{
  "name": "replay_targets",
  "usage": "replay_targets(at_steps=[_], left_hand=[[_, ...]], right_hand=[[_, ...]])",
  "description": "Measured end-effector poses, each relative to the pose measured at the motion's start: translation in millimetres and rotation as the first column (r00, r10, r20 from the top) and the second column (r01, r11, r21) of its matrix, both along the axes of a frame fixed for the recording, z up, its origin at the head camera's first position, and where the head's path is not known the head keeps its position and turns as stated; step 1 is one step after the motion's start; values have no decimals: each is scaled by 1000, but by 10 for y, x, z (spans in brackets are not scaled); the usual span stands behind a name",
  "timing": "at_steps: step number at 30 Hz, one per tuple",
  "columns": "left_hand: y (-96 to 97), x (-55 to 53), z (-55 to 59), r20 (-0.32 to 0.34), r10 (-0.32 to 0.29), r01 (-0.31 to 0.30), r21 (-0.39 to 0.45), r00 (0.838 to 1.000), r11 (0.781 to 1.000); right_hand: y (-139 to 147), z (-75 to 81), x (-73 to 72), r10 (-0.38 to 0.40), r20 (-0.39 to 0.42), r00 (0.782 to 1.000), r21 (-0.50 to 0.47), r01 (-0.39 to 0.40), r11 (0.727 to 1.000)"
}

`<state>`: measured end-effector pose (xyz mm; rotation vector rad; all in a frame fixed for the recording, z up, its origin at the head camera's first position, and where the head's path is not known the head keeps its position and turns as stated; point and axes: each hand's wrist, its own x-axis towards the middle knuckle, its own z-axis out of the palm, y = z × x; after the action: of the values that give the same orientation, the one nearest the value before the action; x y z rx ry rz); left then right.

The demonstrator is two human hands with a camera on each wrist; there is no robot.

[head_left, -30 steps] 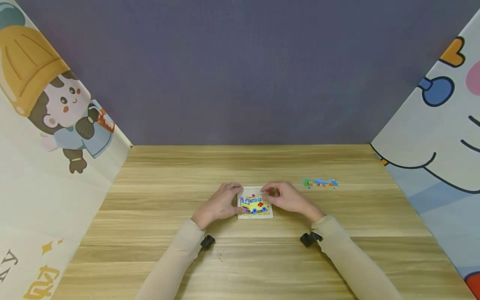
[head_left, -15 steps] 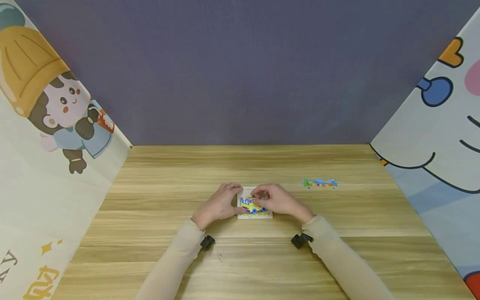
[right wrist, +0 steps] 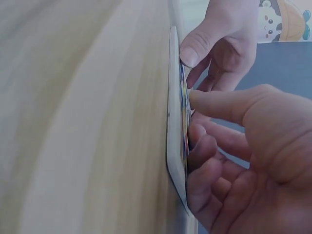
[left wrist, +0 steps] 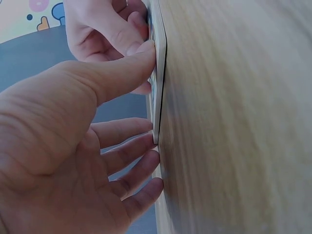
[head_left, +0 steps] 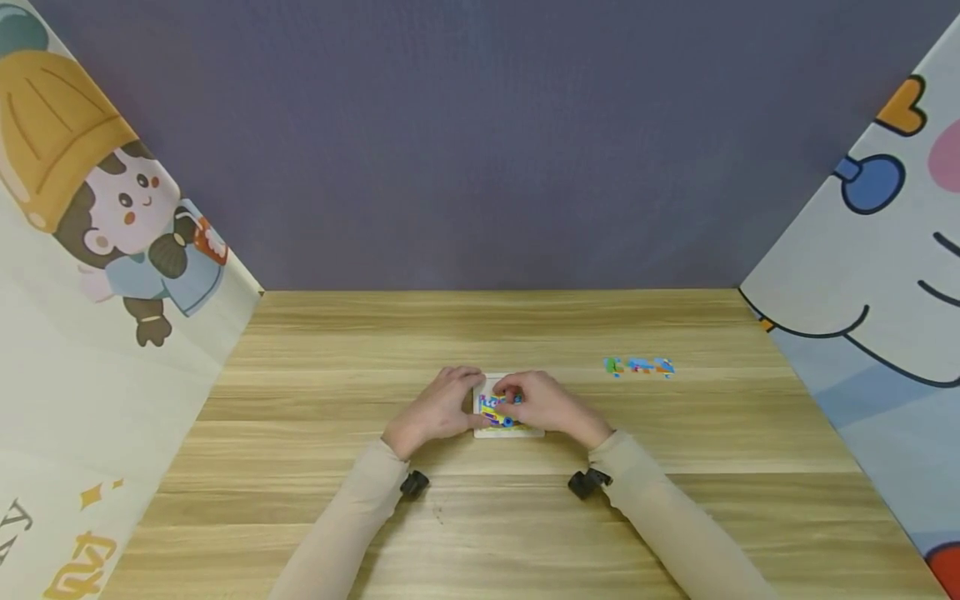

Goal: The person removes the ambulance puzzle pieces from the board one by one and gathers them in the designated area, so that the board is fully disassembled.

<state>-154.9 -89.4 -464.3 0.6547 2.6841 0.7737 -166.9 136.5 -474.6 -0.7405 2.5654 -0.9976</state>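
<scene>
We see the L hand (head_left: 441,407) at 9 o'clock of the white-rimmed jigsaw board (head_left: 517,433), fingers loose along its edge, thumb pressing on top. R hand (head_left: 551,404) reaches over from 3 o'clock, thumb & bent fingers touching the picture; we can't tell if it's pinching anything. Board's flat, approx. mid-table (head_left: 480,517). Btwn 2 & 3 o'clock of it, we've loose jigsaw pcs (head_left: 639,365).
</scene>
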Motion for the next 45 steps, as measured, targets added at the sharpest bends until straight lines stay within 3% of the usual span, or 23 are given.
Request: replay_targets(at_steps=[13, 21, 28, 36, 45], left_hand=[[-6, 19, 32, 1, 6, -6, 2, 1000, 1000], [-1, 20, 32, -4, 2, -2, 0, 1000, 1000], [-1, 15, 30, 2, -4, 4, -12, 1000, 1000], [4, 5, 16, -3, -4, 4, -15, 1000, 1000], [9, 11, 23, 0, 2, -3, -25, 1000, 1000]], right_hand=[[-76, 46, 19, -62, 36, 997, 22, 61, 998], [-88, 40, 35, -81, -14, 997, -18, 81, 997], [-53, 1, 17, -86, 27, 996, -112, 88, 990], [4, -8, 18, -143, 94, 985, -179, 158, 971], [92, -42, -7, -159, 124, 979, -198, 181, 963]])
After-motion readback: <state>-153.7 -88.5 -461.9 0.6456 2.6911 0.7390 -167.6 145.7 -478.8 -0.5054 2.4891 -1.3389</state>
